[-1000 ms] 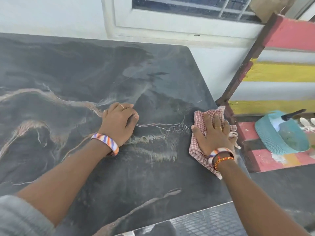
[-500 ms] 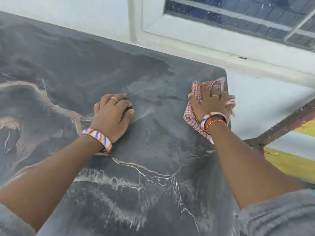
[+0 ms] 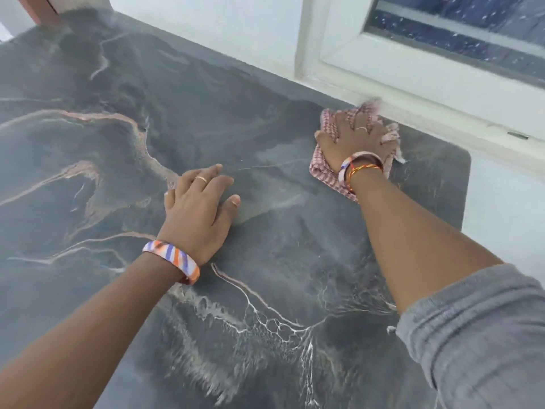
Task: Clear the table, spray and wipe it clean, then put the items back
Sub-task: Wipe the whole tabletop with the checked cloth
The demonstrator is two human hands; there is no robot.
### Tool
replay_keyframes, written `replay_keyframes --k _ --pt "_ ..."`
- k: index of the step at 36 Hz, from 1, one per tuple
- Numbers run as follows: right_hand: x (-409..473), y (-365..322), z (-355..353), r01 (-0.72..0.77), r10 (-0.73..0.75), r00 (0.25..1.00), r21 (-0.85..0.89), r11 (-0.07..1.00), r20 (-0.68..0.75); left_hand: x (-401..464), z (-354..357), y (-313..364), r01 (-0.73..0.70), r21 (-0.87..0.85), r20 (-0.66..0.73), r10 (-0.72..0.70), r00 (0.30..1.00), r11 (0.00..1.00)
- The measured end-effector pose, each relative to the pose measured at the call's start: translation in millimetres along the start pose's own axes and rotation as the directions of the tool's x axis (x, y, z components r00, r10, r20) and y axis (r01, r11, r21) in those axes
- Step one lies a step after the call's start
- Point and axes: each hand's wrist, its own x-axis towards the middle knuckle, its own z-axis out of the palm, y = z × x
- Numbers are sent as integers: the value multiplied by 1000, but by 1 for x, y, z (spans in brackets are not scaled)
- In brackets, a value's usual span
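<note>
The dark marbled table (image 3: 124, 149) fills most of the view, with pale veins across it. My right hand (image 3: 354, 140) presses flat on a red-and-white checked cloth (image 3: 323, 169) near the table's far right corner, close to the wall. The cloth sticks out from under the palm on the near side and past the fingertips. My left hand (image 3: 200, 205) rests on the bare table surface near the middle, fingers loosely bent and holding nothing. Both wrists wear striped bangles.
A white wall and window frame (image 3: 413, 72) run along the table's far edge. The table's rounded right corner (image 3: 463, 154) drops off to a pale floor or wall beyond. A reddish-brown post (image 3: 38, 7) shows at the top left.
My right hand has pushed the cloth from the table's right edge farther away and then left along the wall. My left hand stays resting on the table; the view has swung left.
</note>
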Motion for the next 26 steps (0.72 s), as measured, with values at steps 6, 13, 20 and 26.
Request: replay_keyframes --k 6,13,20,26 --pt "-68 -106 33 436 -435 900 -47 899 20 -17 -12 -15 133 36 -77 -130 988 990" --pt "-103 -85 30 476 -473 879 -56 877 59 -41 -25 -39 171 31 -71 -168 983 985" --pt "-119 47 5 -245 245 969 -61 968 -19 -72 -34 -59 75 -9 -16 -75 997 997" --pt "-184 5 18 -222 222 975 -62 973 -6 -110 -49 -88 -79 14 20 79 997 997"
